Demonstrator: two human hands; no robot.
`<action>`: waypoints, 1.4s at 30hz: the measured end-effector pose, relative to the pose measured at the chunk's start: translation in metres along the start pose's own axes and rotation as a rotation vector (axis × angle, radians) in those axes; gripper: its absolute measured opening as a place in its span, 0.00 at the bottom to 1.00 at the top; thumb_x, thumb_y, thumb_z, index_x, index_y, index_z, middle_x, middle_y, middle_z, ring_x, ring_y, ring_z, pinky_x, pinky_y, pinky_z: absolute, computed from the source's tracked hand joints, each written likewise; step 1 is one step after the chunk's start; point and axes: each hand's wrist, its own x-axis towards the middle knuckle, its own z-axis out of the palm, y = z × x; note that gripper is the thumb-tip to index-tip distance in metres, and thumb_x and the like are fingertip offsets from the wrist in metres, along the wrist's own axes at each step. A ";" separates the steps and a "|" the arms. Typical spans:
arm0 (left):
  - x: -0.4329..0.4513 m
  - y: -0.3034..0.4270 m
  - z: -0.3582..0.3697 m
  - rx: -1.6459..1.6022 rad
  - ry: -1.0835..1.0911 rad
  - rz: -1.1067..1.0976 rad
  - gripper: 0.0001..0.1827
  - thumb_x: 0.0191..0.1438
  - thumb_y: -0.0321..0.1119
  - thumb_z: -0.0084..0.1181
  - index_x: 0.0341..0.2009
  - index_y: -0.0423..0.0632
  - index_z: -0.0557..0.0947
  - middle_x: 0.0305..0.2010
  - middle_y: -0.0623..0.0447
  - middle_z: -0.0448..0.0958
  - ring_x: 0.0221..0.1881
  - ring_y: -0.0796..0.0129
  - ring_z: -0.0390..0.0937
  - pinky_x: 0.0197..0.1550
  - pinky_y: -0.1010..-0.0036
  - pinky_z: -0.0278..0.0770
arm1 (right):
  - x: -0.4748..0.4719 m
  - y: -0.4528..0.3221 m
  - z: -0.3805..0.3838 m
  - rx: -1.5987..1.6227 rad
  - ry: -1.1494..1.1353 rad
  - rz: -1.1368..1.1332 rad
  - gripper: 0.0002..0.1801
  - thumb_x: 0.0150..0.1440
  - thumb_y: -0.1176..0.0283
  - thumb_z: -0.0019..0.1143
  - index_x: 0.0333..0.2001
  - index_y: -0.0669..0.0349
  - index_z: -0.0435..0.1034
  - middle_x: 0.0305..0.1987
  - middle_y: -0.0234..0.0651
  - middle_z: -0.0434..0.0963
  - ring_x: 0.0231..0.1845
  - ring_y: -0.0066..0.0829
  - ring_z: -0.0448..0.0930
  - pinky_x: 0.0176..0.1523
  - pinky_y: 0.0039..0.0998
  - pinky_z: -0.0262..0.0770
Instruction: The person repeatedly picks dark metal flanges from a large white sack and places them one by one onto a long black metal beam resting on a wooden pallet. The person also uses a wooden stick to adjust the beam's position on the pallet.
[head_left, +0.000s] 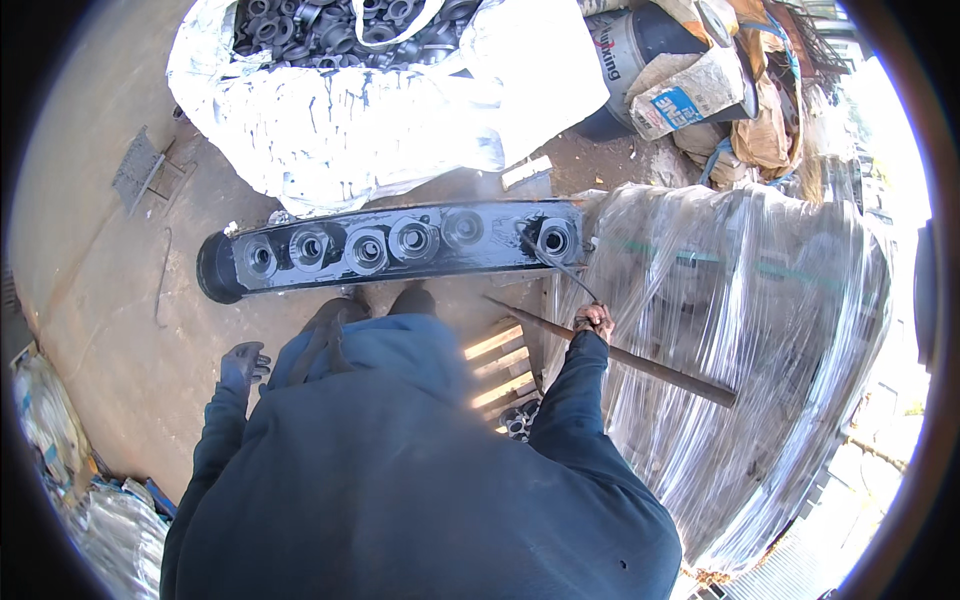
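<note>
A long dark metal trough (238, 288) lies across in front of me, with dark glossy liquid in it. Several round flanged fittings (414, 238) sit in a row in that liquid, and one, which looks submerged, is blurred. At the trough's right end is another flanged fitting (555, 238). My right hand (594, 321) grips a thin metal rod (574, 276), whose far tip reaches into the trough beside this fitting. My left hand (246, 366) hangs at my left side with nothing in it, fingers slightly apart; it looks dark, gloved or coated.
Beyond the trough stands a white bulk bag (330, 112) full of dark fittings (322, 34). To the right, a long bar (667, 376) lies across a plastic-wrapped stack (720, 315), passing under my right wrist. A wooden pallet (499, 364), a drum (622, 67) and a small stool (139, 171) stand around.
</note>
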 end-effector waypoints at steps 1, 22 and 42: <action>-0.003 -0.006 0.004 -0.039 0.018 -0.002 0.16 0.58 0.38 0.49 0.46 0.42 0.78 0.32 0.44 0.80 0.30 0.62 0.79 0.29 0.71 0.78 | -0.002 0.020 0.016 -0.015 0.068 -0.002 0.05 0.56 0.73 0.45 0.28 0.61 0.64 0.18 0.26 0.59 0.16 0.21 0.57 0.22 0.23 0.57; -0.079 -0.123 0.121 0.622 0.105 0.485 0.20 0.47 0.38 0.53 0.45 0.44 0.77 0.44 0.42 0.78 0.44 0.52 0.78 0.46 0.65 0.77 | 0.142 0.135 0.114 -0.573 0.139 0.043 0.14 0.58 0.65 0.43 0.21 0.55 0.60 0.17 0.26 0.60 0.15 0.25 0.57 0.25 0.30 0.61; -0.073 -0.115 0.129 -0.012 0.015 0.224 0.17 0.57 0.39 0.48 0.45 0.43 0.80 0.44 0.45 0.78 0.41 0.64 0.78 0.42 0.72 0.76 | 0.076 0.120 0.201 -0.881 0.026 -0.078 0.06 0.58 0.70 0.46 0.32 0.59 0.67 0.15 0.23 0.55 0.14 0.20 0.53 0.22 0.25 0.53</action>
